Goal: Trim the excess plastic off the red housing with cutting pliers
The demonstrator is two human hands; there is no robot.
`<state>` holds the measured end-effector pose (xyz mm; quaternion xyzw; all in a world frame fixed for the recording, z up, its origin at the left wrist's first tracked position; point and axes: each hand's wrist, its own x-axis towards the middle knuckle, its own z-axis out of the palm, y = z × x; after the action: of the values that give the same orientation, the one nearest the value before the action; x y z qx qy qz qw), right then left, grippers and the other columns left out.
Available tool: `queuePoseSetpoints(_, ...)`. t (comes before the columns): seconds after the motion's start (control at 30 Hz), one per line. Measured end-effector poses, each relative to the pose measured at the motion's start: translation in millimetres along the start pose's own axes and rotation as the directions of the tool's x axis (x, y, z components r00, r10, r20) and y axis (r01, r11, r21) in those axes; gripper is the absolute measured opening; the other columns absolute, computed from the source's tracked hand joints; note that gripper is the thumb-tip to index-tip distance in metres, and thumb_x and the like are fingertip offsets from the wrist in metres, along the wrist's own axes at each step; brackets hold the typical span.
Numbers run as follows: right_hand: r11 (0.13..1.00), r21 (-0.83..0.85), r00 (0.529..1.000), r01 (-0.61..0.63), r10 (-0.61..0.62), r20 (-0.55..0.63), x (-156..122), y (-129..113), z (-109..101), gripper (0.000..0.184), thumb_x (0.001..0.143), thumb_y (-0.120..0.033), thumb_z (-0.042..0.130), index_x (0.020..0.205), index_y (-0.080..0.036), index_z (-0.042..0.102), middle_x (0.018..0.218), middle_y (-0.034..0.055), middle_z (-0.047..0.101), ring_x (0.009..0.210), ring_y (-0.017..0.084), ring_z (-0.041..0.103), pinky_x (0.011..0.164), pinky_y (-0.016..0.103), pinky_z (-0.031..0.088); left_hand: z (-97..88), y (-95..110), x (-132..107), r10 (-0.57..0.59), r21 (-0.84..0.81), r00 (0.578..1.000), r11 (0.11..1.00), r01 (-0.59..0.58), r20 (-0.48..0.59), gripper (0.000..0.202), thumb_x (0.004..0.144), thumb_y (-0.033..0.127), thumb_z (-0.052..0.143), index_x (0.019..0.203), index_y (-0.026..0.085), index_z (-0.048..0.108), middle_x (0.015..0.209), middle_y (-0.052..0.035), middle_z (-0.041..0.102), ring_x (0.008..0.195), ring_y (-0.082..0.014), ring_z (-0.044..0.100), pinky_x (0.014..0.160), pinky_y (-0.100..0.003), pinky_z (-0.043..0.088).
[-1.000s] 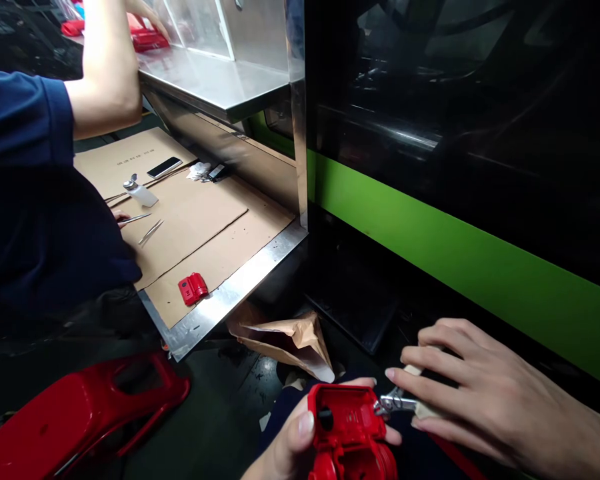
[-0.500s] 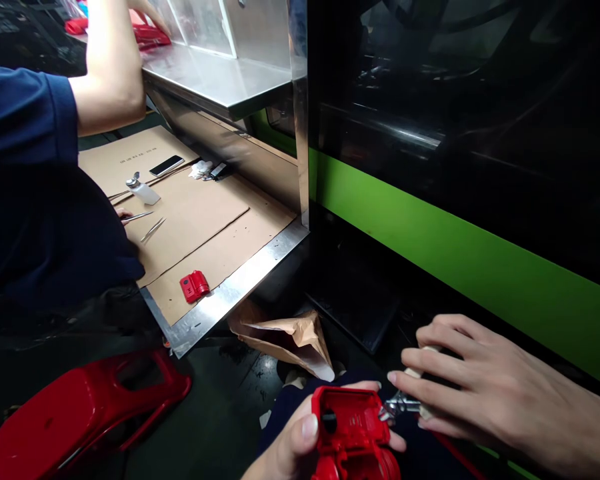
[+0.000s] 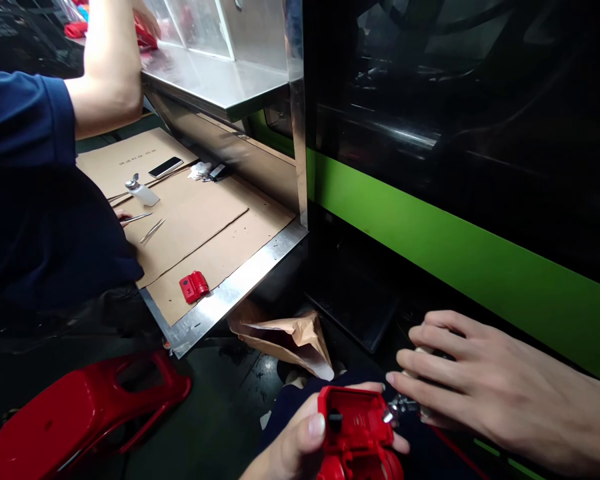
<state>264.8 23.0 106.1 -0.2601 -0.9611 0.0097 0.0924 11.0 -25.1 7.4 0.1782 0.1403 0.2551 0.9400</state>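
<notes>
My left hand point(image 3: 300, 437) is closed around a red plastic housing point(image 3: 359, 430), with the thumb on its left rim and fingers underneath. The open, hollow side of the housing faces up, and a dark spot shows inside at the left. In my right hand point(image 3: 473, 387) is a pair of pliers point(image 3: 403, 404) with pale handles, mostly covered by my fingers. The metal jaws touch or almost touch the right edge of the housing; exact contact cannot be made out.
A co-worker's arm point(image 3: 113, 73) reaches over the steel shelf point(image 3: 210, 80). On the cardboard-covered table point(image 3: 205, 220) lie another red part point(image 3: 194, 287), tweezers point(image 3: 153, 231), a dispenser bottle point(image 3: 143, 191) and a phone point(image 3: 166, 167). Below are a paper bag point(image 3: 290, 340) and a red stool point(image 3: 55, 413).
The red housing has shifted slightly right in my left hand's grip. My right hand and the pliers have turned a little, the jaws still at the housing's right edge.
</notes>
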Motion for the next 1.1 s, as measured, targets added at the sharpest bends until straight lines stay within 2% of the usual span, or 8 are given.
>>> queuePoseSetpoints(0.23, 0.999, -0.003, 0.999, 0.035, -0.035, 0.033, 0.6, 0.1, 1.3, 0.034, 0.104, -0.022, 0.033, 0.106, -0.022, 0.067, 0.102, -0.0014, 0.07, 0.094, 0.02, 0.058, 0.092, 0.042, 0.034, -0.4, -2.1, 1.9, 0.004, -0.002, 1.0, 1.0, -0.004, -0.006, 0.087, 0.077, 0.067, 0.07, 0.142, 0.012, 0.049, 0.127, -0.0235, 0.064, 0.119, -0.0339, 0.062, 0.101, -0.042, 0.048)
queuePoseSetpoints(0.43, 0.996, 0.069, 0.987, 0.065, -0.074, 0.144, -0.6, 0.6, 8.8, 0.02, 0.093, -0.015, 0.048, 0.101, -0.019, 0.066, 0.089, 0.0012, 0.065, 0.075, 0.019, 0.049, 0.074, 0.04, 0.037, -2.4, -5.2, 0.5, -0.044, 0.029, 0.999, 0.999, 0.044, -0.014, 0.089, 0.079, 0.066, 0.069, 0.145, 0.011, 0.044, 0.126, -0.0263, 0.064, 0.118, -0.0294, 0.063, 0.101, -0.039, 0.047)
queuePoseSetpoints(0.57, 0.994, 0.109, 0.998, 0.001, -0.008, 0.062, -8.0, -2.7, 19.5, 0.02, 0.098, -0.024, 0.05, 0.109, -0.018, 0.066, 0.082, 0.0009, 0.063, 0.071, 0.017, 0.047, 0.066, 0.036, 0.038, -3.9, -5.6, -1.3, -0.024, -0.012, 1.0, 1.0, 0.023, -0.02, 0.082, 0.081, 0.064, 0.068, 0.143, 0.015, 0.048, 0.129, -0.0241, 0.063, 0.12, -0.0308, 0.062, 0.103, -0.04, 0.047)
queuePoseSetpoints(0.63, 0.965, 0.232, 0.99, -0.124, 0.135, -0.032, -15.7, -4.7, 28.6, 0.022, 0.097, -0.033, 0.056, 0.114, -0.02, 0.064, 0.089, 0.0013, 0.065, 0.076, 0.017, 0.051, 0.067, 0.033, 0.044, -5.5, -5.9, -1.4, 0.017, -0.026, 1.0, 1.0, -0.018, -0.02, 0.083, 0.078, 0.063, 0.072, 0.141, 0.015, 0.051, 0.133, -0.0227, 0.061, 0.125, -0.0368, 0.058, 0.103, -0.044, 0.047)
queuePoseSetpoints(0.73, 0.768, 0.471, 0.824, -0.434, 0.55, -0.139, -28.4, -7.6, 43.6, 0.029, 0.097, -0.037, 0.057, 0.123, -0.025, 0.058, 0.108, 0.0014, 0.065, 0.094, 0.014, 0.06, 0.076, 0.024, 0.053, -8.8, -5.8, -1.4, 0.089, -0.049, 0.996, 0.995, -0.089, -0.016, 0.086, 0.074, 0.061, 0.076, 0.142, 0.015, 0.051, 0.137, -0.0198, 0.058, 0.13, -0.0431, 0.051, 0.107, -0.05, 0.044)
queuePoseSetpoints(0.8, 0.7, 0.456, 0.741, -0.55, 0.661, -0.121, -32.2, -10.4, 50.6, 0.031, 0.097, -0.037, 0.057, 0.126, -0.028, 0.057, 0.112, 0.0003, 0.063, 0.101, 0.013, 0.061, 0.081, 0.022, 0.054, -10.7, -4.2, -2.3, 0.143, -0.1, 0.99, 0.985, -0.143, -0.001, 0.086, 0.073, 0.057, 0.078, 0.144, 0.017, 0.049, 0.142, -0.0176, 0.055, 0.136, -0.0436, 0.043, 0.112, -0.054, 0.039)
queuePoseSetpoints(0.93, 0.854, 0.202, 0.839, -0.48, 0.514, -0.179, -15.6, -23.9, 47.5, 0.044, 0.09, -0.035, 0.066, 0.133, -0.025, 0.056, 0.118, 0.0028, 0.063, 0.111, 0.019, 0.053, 0.092, 0.033, 0.05, -12.3, 2.6, -4.0, 0.235, -0.197, 0.971, 0.955, -0.222, 0.045, 0.084, 0.078, 0.057, 0.069, 0.149, 0.025, 0.039, 0.152, -0.0136, 0.044, 0.148, -0.0394, 0.024, 0.116, -0.063, 0.029)
queuePoseSetpoints(1.1, 0.89, 0.219, 0.845, -0.401, 0.451, -0.287, 36.3, -46.8, 32.3, 0.036, 0.091, -0.04, 0.064, 0.124, -0.025, 0.065, 0.116, -0.0028, 0.067, 0.109, 0.017, 0.055, 0.103, 0.032, 0.04, -18.1, 11.1, -3.1, 0.256, -0.22, 0.966, 0.944, -0.244, 0.026, 0.083, 0.083, 0.072, 0.045, 0.148, 0.02, 0.042, 0.153, -0.0166, 0.042, 0.142, -0.0439, 0.035, 0.116, -0.06, 0.027)
